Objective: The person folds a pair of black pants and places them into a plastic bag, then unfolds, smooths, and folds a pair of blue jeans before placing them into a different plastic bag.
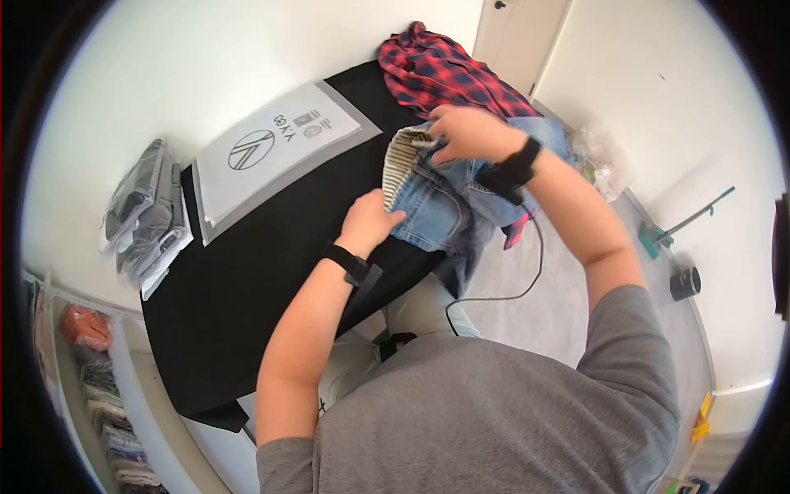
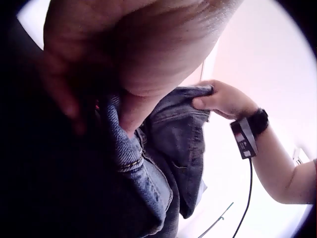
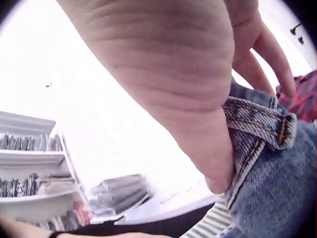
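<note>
A blue denim garment (image 1: pixel 436 206) with a striped lining (image 1: pixel 399 165) is held up over the near right part of the black-covered table (image 1: pixel 271 288). My left hand (image 1: pixel 370 222) pinches its left edge, the thumb on the denim. In the left wrist view, that thumb presses the folded denim edge (image 2: pixel 124 148), while the fingers are in dark shadow. Higher and farther right, my right hand (image 1: pixel 469 136) grips the upper edge. Beside the thumb in the right wrist view, a stitched denim tab (image 3: pixel 262 124) shows.
A red and navy plaid shirt (image 1: pixel 453 74) lies at the table's far end. White printed sheets (image 1: pixel 271 156) and a stack of bagged garments (image 1: pixel 152 214) lie along the wall side. A cable (image 1: pixel 539 263) hangs from the right wrist. Shelves (image 1: pixel 136 370) stand at lower left.
</note>
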`<move>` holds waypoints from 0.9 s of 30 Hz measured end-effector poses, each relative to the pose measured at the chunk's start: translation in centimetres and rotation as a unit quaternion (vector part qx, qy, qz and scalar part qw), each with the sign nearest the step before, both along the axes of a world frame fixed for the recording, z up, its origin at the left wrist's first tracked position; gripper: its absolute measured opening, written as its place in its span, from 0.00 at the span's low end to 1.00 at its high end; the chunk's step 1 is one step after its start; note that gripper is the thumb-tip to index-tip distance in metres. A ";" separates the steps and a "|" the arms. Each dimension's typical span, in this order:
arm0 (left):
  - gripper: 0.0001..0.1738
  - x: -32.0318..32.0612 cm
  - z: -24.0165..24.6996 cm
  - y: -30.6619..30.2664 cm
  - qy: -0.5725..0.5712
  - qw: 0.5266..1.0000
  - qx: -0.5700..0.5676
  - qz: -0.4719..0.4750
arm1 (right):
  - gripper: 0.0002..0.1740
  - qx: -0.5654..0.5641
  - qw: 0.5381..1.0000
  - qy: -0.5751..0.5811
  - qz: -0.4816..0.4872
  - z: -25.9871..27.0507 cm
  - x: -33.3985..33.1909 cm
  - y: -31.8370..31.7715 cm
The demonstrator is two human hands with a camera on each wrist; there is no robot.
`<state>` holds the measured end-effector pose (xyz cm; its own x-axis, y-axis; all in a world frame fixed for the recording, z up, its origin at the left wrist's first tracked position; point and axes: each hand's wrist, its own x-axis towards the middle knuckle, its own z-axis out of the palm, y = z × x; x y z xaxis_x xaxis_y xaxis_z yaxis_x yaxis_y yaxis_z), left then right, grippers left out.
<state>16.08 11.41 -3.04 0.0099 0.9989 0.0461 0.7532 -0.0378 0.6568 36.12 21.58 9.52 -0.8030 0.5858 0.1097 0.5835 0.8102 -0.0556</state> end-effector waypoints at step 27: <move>0.13 21.8 24.4 -2.7 -0.200 0.866 0.184 -0.420 | 0.10 0.213 0.906 0.155 -0.330 13.3 41.4 -35.7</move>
<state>37.88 8.71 21.40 0.6352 0.5641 0.5275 0.0728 -0.7237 0.6862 77.51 -14.13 22.81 -0.1847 0.7791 0.5991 0.9590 0.2761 -0.0634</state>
